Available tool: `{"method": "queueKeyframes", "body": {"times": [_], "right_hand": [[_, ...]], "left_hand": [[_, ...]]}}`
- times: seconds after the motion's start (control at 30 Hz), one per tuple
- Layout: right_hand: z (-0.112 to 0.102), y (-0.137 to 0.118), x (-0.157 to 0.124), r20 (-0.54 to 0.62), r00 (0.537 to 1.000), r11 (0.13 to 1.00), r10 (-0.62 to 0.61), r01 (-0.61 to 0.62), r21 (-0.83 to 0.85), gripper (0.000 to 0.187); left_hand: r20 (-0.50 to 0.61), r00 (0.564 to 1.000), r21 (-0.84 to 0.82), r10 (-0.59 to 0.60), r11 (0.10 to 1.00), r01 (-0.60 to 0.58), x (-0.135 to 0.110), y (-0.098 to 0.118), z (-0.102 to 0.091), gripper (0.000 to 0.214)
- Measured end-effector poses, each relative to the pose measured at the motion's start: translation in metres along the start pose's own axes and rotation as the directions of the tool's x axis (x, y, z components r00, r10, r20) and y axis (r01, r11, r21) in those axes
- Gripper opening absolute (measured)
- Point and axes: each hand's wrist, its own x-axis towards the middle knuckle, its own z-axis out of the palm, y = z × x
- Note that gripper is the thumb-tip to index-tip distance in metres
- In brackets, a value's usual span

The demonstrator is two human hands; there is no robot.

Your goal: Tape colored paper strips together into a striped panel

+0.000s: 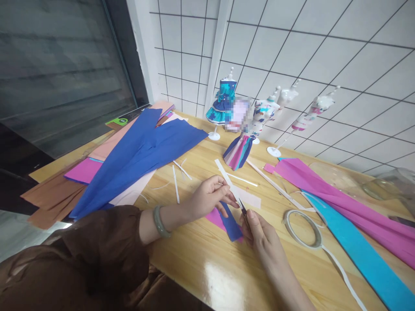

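Note:
My left hand (212, 196) pinches a narrow white strip (225, 172) that slants up and away over the table. Small dark scissors (244, 211) are in my right hand (263, 235), their blades meeting the strip's near end; whether they cut through it I cannot tell. Below my fingers lie a blue paper piece (232, 226) and a magenta piece (216, 219), partly overlapping. A pale pink piece (249, 198) rests just behind the blades. To the right of my right hand, a roll of white tape (318, 236) lies with its end trailing toward me.
Blue crepe sheets (129, 160) cover other coloured sheets at left. Long magenta (324, 192) and turquoise (359, 255) strips stretch along the right. Small dress forms, one in a teal dress (223, 101), stand by the tiled wall behind a striped pleated skirt (240, 152).

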Motion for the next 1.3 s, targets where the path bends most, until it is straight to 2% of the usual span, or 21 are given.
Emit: {"method": "queueKeyframes", "body": {"times": [0.5, 0.87, 1.3], "right_hand": [[-0.0016, 0.0025, 0.0003, 0.015, 1.000, 0.999, 0.010, -0.009, -0.035, 0.044], [-0.0021, 0.0020, 0.0013, -0.018, 1.000, 0.994, 0.000, -0.002, -0.110, 0.045], [-0.0021, 0.0035, 0.0025, -0.051, 0.999, 0.995, -0.004, -0.001, -0.102, 0.047]], "left_hand": [[0.013, 1.000, -0.004, 0.009, 1.000, -0.009, 0.0001, -0.0009, -0.0006, 0.024], [0.011, 1.000, -0.001, 0.015, 1.000, -0.015, 0.0007, -0.0029, -0.0014, 0.025], [0.014, 1.000, 0.000, 0.018, 1.000, -0.018, 0.0003, -0.0035, -0.0016, 0.027]]}}
